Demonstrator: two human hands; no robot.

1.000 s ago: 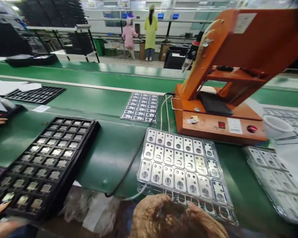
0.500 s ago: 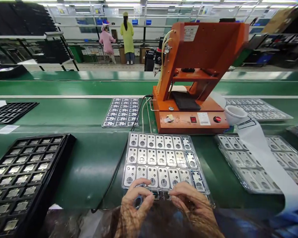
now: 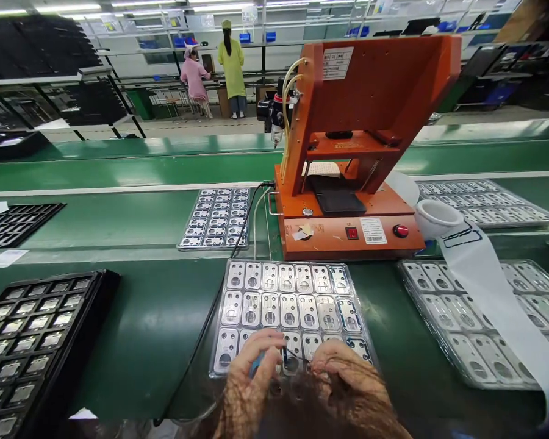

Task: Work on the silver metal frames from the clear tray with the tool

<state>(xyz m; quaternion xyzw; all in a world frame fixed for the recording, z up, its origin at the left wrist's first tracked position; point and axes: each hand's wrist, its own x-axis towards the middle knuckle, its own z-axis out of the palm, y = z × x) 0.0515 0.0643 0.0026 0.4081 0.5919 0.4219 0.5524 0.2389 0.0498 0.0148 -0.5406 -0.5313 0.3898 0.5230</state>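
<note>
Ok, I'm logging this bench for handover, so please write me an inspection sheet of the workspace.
Surface: green bench, glossy.
Job's things: clear tray holding metal plates, in front of the orange machine.
Clutter: black tray of parts at left; white paper strip at right.
Hands: left hand and right hand at the clear tray's near side; grip unclear.
Cables: black cable runs from the machine past the clear tray's left side.
Surroundings: people in pink and yellow-green beyond.
</note>
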